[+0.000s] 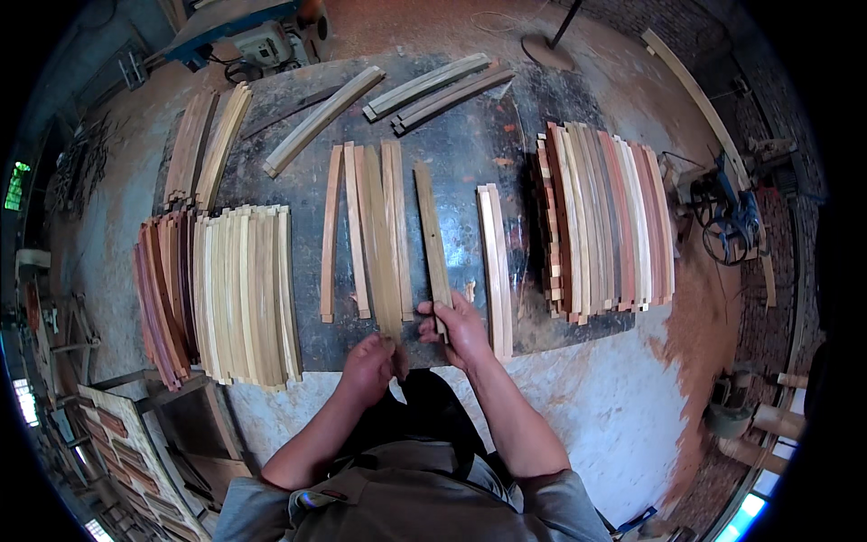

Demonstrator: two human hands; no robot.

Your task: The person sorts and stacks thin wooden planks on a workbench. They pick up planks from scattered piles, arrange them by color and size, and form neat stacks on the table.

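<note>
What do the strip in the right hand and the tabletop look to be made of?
Strip in the right hand: wood, judging by its brown tone and lengthwise streaks; looks matte, so probably unvarnished.
Tabletop: dark, scuffed, catching glare; could be coated wood or sheet metal, can't tell.

On the table (307,244), at left of the frame, a row of strips (244,294); at right, a second row (605,221). Between them, in mid-frame, a loose cluster (355,230), with the lower end of one strip (383,253) in the left hand (368,369). Just right of that, a lone strip (432,230) in the right hand (465,334); then a pair (494,271), short of the second row. Toward the upper middle, slanting strips (325,120). Beyond the table, upper left, a machine (262,45).
</note>
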